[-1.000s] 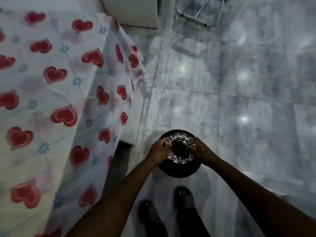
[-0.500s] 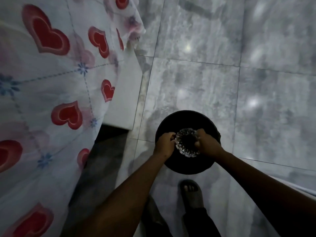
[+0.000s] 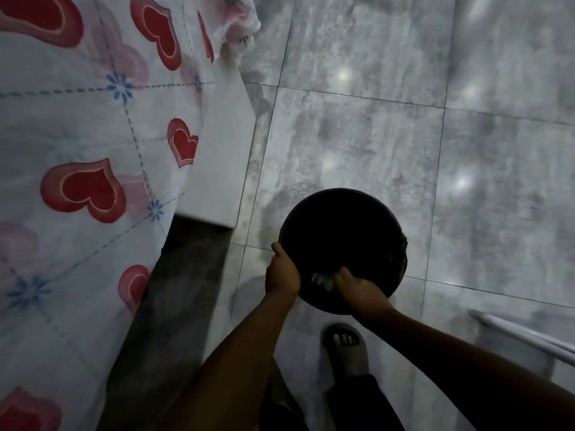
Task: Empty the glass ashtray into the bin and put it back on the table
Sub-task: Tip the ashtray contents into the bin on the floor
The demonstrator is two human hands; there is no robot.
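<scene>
Only our right hand [image 3: 357, 286] now has a grip on the ashtray [image 3: 322, 279], tipped low inside the bin [image 3: 342, 244]; our left hand [image 3: 281, 272] has let go and clasps the rim. We judge emptying underway, tabletop [image 3: 93, 119] next.

I see glossy marbled grey floor tiles [image 3: 357, 144], a matt black bin [image 3: 401, 262], thin heart-printed cloth [image 3: 93, 135], and faceted clear glass ashtray [image 3: 322, 279].

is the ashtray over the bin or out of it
Over it: the glass ashtray shows against the black bin's dark mouth, held by the right hand. Tipped or upright: cannot tell.
</scene>
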